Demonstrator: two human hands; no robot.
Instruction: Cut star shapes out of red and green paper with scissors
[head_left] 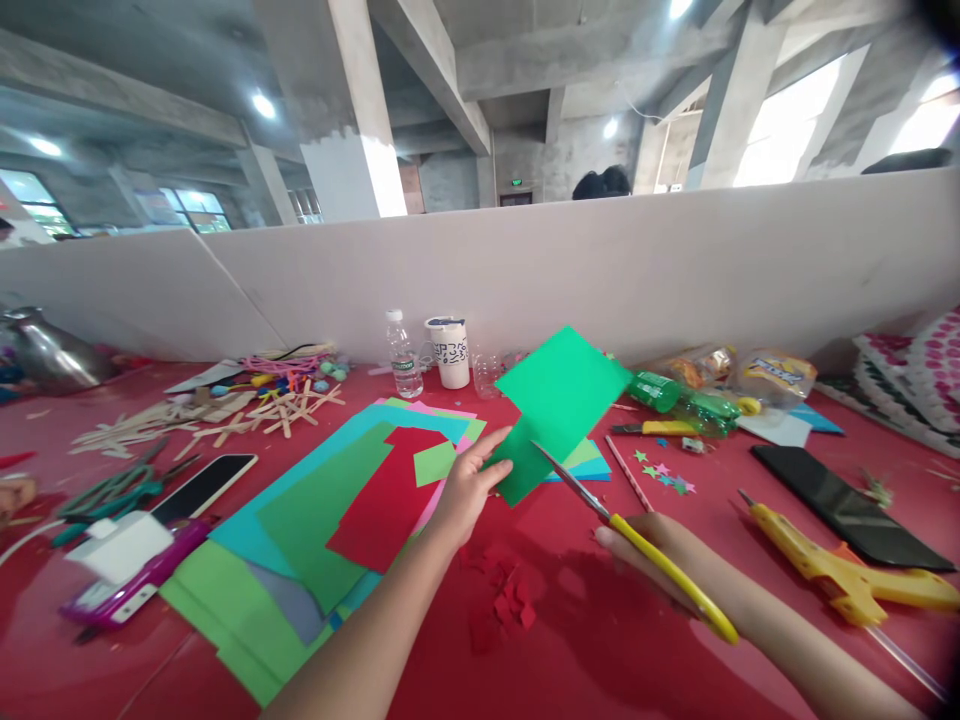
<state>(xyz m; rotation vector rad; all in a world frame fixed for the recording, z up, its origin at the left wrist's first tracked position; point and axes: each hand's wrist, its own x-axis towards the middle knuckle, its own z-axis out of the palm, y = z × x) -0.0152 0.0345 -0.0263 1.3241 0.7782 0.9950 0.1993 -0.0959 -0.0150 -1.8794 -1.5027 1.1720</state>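
My left hand (pixel 474 480) pinches the lower left edge of a sheet of green paper (pixel 566 385), held up above the table. In my right hand (pixel 649 560) is a pair of yellow-handled scissors (pixel 637 540), whose blades point up and left against the sheet's lower part. Whether the blades have cut into the paper I cannot tell. Small red paper scraps (pixel 510 595) lie on the table below my hands. Left of them are stacked coloured sheets, among them a red one (pixel 390 500) and a green one (pixel 322 520).
On the right lie a yellow glue gun (pixel 825 570), a black phone (pixel 851 505) and a green plastic bottle (pixel 682 400). A water bottle (pixel 404 355) and a white cup (pixel 450 352) stand by the partition (pixel 525 270). Wooden sticks (pixel 292 408) and another phone (pixel 206 487) are left.
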